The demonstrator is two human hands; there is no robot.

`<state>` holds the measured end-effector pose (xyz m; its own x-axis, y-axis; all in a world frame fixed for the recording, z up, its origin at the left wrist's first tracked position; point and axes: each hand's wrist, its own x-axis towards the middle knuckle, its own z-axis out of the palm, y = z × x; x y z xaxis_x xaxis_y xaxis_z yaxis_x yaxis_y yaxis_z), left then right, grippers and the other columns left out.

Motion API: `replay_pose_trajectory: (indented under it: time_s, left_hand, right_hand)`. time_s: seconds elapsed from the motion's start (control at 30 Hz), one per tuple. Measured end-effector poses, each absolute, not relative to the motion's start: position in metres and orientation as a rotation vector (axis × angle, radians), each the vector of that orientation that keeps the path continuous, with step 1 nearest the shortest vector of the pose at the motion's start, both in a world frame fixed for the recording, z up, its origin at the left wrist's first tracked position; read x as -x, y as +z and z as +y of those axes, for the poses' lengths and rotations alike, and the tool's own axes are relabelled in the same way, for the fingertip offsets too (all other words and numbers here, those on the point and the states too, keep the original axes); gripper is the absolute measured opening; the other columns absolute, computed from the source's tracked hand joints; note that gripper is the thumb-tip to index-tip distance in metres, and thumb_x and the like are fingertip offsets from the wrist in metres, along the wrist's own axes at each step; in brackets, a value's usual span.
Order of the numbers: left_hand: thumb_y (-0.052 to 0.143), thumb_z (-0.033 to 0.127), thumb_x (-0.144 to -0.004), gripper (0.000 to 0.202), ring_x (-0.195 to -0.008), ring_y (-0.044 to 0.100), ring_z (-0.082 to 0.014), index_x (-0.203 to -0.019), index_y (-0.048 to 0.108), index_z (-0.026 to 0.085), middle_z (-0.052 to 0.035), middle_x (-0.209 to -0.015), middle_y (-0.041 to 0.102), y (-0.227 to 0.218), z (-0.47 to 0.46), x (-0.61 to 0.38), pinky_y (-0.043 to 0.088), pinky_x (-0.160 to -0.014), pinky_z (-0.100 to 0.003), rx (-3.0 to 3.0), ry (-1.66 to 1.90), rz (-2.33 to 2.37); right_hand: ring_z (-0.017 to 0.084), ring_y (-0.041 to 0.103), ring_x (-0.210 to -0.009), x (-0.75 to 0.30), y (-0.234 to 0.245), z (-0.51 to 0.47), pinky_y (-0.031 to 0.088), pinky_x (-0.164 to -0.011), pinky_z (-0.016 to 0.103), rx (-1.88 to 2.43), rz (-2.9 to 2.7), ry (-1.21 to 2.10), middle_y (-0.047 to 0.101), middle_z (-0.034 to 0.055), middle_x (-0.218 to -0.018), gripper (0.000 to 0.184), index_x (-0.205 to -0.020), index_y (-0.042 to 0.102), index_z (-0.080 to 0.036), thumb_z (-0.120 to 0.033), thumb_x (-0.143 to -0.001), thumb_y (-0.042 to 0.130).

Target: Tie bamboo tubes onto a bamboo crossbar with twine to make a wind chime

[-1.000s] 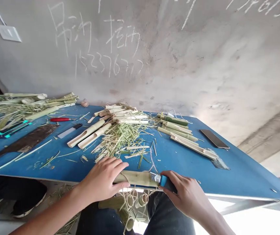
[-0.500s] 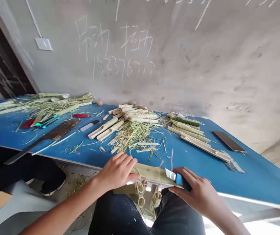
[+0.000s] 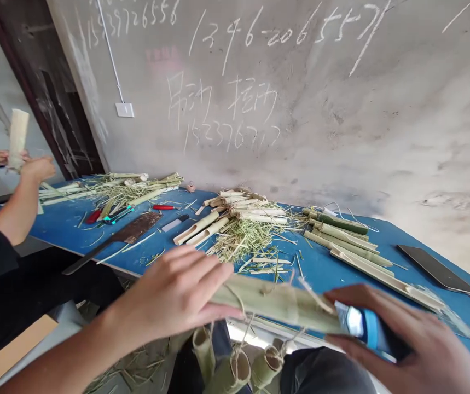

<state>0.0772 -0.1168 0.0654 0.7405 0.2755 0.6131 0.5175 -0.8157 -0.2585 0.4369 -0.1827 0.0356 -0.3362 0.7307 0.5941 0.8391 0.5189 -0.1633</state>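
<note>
My left hand (image 3: 179,293) is wrapped round the left end of a split green bamboo piece (image 3: 276,302), held level in front of me above the table's near edge. My right hand (image 3: 415,345) grips a blue-handled knife (image 3: 364,324), its blade end lying against the right end of that bamboo. Thin fibres peel up from the bamboo's top. Short bamboo tubes (image 3: 235,369) tied with string hang beneath it over my lap.
A blue table (image 3: 329,271) carries bamboo shavings (image 3: 247,238), split bamboo lengths (image 3: 349,241), a cleaver (image 3: 126,235), a red-handled tool (image 3: 163,207) and a dark phone (image 3: 437,269). At far left another person's hands (image 3: 33,167) hold a pale bamboo piece (image 3: 17,137). A chalk-marked concrete wall stands behind.
The view has swung left and closer, bringing the other person's hands into sight. My hands and the bamboo now appear larger and nearer; the knife stays at the bamboo's right end.
</note>
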Motion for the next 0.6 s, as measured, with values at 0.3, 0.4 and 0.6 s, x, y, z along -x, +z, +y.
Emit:
replay_pose_trajectory:
  time_s: [0.3, 0.4, 0.6]
  left_hand:
    - [0.060, 0.062, -0.099, 0.045, -0.072, 0.064, -0.0179, -0.123, 0.076, 0.027, 0.0009, -0.082, 0.070, 0.236, -0.062, -0.088, 0.052, -0.083, -0.035, 2.350, -0.620, -0.949]
    - [0.055, 0.066, -0.101, 0.052, -0.072, 0.059, -0.0162, -0.120, 0.077, 0.023, 0.0019, -0.071, 0.057, 0.282, -0.043, -0.101, 0.053, -0.087, -0.036, 2.225, -0.606, -1.014]
    - [0.054, 0.060, -0.102, 0.058, -0.107, 0.070, -0.0290, -0.133, 0.070, 0.013, -0.0065, -0.102, 0.065, 0.333, 0.028, -0.136, 0.052, -0.098, -0.049, 2.145, -0.666, -1.065]
  right_hand:
    - [0.007, 0.035, -0.043, -0.428, 0.208, -0.111, 0.023, -0.038, 0.023, 1.232, -1.906, -0.147, 0.048, -0.0066, -0.054, 0.073, -0.101, 0.078, -0.018, -0.080, -0.065, 0.086]
    - [0.002, 0.036, -0.048, -0.431, 0.251, -0.084, 0.025, -0.046, 0.020, 1.283, -1.792, -0.160, 0.048, -0.0091, -0.058, 0.063, -0.109, 0.079, -0.013, -0.059, -0.069, 0.095]
    - [0.004, 0.046, -0.066, -0.441, 0.314, -0.018, 0.032, -0.059, 0.028, 1.331, -1.679, -0.407, 0.061, -0.0038, -0.082, 0.073, -0.129, 0.076, -0.018, -0.068, -0.075, 0.083]
